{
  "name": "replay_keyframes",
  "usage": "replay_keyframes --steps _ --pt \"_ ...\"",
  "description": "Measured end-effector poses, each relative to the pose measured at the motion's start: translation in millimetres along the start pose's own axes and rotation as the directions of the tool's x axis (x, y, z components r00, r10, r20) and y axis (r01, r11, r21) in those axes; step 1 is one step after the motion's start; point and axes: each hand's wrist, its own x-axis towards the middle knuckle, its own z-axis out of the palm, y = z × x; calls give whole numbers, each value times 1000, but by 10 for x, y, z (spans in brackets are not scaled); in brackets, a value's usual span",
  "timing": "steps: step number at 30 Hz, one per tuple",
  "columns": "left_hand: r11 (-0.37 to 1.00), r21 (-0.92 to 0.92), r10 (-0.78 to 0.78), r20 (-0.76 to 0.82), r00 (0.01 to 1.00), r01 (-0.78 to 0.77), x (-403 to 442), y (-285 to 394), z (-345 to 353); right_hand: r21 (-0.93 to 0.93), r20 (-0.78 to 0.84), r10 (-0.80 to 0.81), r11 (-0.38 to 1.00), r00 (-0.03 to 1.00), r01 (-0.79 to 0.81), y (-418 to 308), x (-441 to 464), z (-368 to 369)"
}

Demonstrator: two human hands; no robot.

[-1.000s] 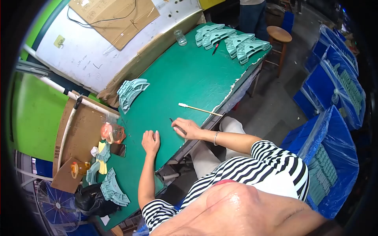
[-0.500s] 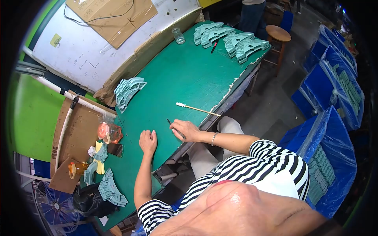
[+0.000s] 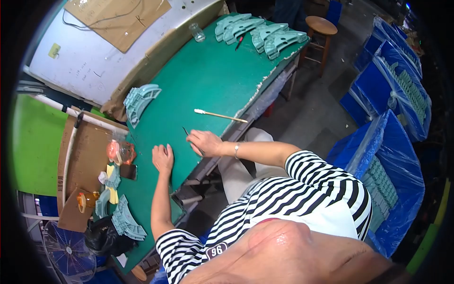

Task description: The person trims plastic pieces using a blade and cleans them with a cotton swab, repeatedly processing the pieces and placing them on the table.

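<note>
On the green tabletop, my left hand rests with its fingers curled in, and I see nothing in it. Just to its right, my right hand is closed around a slim dark tool, whose thin tip sticks out past the fingers toward the upper left. The tool's exact kind is too small to make out. Beyond the right hand lies a wooden stick with a white tip, reaching to the table's front edge. A curved pale-green plastic part lies farther off, beside the cardboard-edged wall.
Several similar plastic parts lie at the far end, near a glass jar and a red-and-black pen. To the left are an orange-lidded jar, a phone and a black bag. Blue bins and a stool stand right.
The whole view has shifted, so everything appears farther left and slightly higher. Both hands keep about the same place on the table, and the right still grips the dark tool.
</note>
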Motion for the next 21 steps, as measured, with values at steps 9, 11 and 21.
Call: replay_keyframes --steps 9,11,21 --pt "991 131 -9 88 996 -3 17 -30 48 -68 25 -44 997 999 46 47 -33 62" --pt "986 167 -9 54 999 0 -2 -37 78 -57 42 -9 998 999 11 43 -35 61" --pt "973 226 -87 148 985 52 36 -34 63 177 -25 165 971 986 -158 196 36 136"
